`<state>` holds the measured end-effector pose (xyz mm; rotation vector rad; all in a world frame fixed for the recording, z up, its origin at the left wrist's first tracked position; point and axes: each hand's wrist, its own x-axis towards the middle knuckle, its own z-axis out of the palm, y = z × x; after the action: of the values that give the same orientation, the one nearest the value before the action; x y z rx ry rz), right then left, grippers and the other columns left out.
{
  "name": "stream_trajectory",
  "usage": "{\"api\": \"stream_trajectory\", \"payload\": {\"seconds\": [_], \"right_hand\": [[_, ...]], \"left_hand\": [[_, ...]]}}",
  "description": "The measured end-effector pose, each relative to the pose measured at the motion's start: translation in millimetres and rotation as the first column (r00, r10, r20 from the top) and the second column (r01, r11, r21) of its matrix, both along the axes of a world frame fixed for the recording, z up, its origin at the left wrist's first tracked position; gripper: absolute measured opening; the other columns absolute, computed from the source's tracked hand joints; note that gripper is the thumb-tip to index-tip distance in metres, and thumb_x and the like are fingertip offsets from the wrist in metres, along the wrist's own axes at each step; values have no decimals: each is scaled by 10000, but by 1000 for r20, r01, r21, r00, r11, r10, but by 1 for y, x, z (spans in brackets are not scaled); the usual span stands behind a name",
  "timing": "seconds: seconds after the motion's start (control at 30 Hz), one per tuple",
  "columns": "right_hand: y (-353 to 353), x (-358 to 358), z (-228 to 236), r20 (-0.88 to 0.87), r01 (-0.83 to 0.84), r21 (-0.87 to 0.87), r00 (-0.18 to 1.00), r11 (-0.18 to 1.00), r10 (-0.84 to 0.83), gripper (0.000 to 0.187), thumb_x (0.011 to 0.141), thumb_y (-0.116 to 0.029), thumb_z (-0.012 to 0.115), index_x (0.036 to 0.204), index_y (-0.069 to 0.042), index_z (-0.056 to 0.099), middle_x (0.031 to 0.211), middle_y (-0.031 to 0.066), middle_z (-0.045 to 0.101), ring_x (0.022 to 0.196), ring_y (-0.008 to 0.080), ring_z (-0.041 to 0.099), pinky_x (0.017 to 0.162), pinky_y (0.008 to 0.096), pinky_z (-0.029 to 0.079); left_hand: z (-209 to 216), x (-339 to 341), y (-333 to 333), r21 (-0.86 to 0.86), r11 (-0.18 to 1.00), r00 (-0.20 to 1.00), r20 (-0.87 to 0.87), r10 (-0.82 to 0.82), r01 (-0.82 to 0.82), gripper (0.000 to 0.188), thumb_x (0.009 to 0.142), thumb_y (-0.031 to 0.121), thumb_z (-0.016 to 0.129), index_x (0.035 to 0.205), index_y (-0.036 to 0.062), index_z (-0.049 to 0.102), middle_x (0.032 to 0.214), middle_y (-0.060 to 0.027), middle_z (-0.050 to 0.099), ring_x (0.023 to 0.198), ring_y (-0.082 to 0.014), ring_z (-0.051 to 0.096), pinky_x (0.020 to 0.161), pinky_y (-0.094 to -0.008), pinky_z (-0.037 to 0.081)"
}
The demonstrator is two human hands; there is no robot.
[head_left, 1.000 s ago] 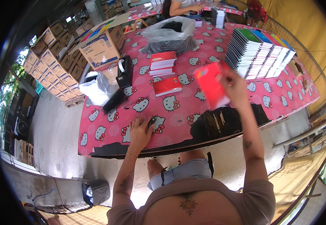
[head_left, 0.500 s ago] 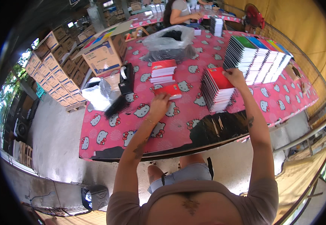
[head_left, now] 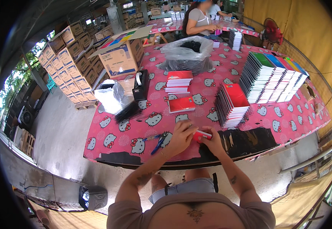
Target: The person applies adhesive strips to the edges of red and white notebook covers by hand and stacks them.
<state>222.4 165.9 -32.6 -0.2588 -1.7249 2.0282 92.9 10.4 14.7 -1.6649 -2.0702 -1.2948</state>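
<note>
We note both hands at lower centre of the frame: left hand (head_left: 182, 134) and right hand (head_left: 213, 142) each clenched on a small red packet (head_left: 203, 134) above the surface (head_left: 135, 126).

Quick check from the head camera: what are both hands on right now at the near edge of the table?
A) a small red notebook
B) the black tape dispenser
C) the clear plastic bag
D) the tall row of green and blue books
A: the left hand and the right hand meet on a small red notebook at the near table edge, with the blue-handled tool lying just to their left.
</note>
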Motion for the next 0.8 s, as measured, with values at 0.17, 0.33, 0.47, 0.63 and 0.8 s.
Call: {"api": "stream_trajectory", "payload": {"seconds": [0.17, 0.33, 0.47, 0.63, 0.8], "right_hand": [[-3, -3, -1, 107, 18, 105, 994, 994, -29, 216, 897, -65, 723, 1102, -20, 670, 933, 30, 680, 839, 74, 621, 700, 239, 520], [13, 19, 0, 135, 99, 194, 983, 976, -126, 150, 866, -79, 760, 983, -7, 700, 854, -8, 668, 784, 69, 584, 712, 237, 478], [13, 8, 1, 167, 14, 231, 984, 973, -54, 159, 852, -71, 764, 974, 6, 697, 873, 6, 672, 793, 76, 587, 730, 241, 479], [7, 4, 14, 126, -18, 158, 992, 987, -2, 174, 857, -51, 744, 1013, 13, 701, 950, 30, 692, 850, 82, 608, 790, 243, 498], [6, 9, 17, 104, -70, 195, 993, 978, 50, 277, 903, -34, 689, 1175, 19, 691, 1010, 53, 704, 894, 86, 614, 822, 251, 507]], "left_hand": [[-39, 39, -7, 218, 958, 783, 622, 12, -188, 529, 1013, 146, 544, 1484, -24, 376, 1469, -209, 463, 1416, -285, 385, 1158, -369, 288], [-14, -76, -44, -37, 905, 904, 41, 425, -424, 300, 932, 147, 613, 1191, -1, 638, 1244, -195, 605, 1151, -359, 556, 980, -451, 445], [-33, -162, -102, -120, 780, 770, -310, 558, -614, 146, 873, 127, 647, 973, 25, 677, 995, -141, 623, 987, -340, 568, 853, -470, 473], [-23, -154, -93, -57, 787, 785, -138, 604, -615, 177, 865, 150, 671, 1021, 71, 696, 937, -123, 603, 866, -348, 595, 743, -461, 508], [20, -44, -70, -97, 967, 968, 68, 243, -236, 165, 910, 87, 638, 1061, 30, 671, 851, -149, 634, 700, -328, 632, 629, -416, 505]]}}
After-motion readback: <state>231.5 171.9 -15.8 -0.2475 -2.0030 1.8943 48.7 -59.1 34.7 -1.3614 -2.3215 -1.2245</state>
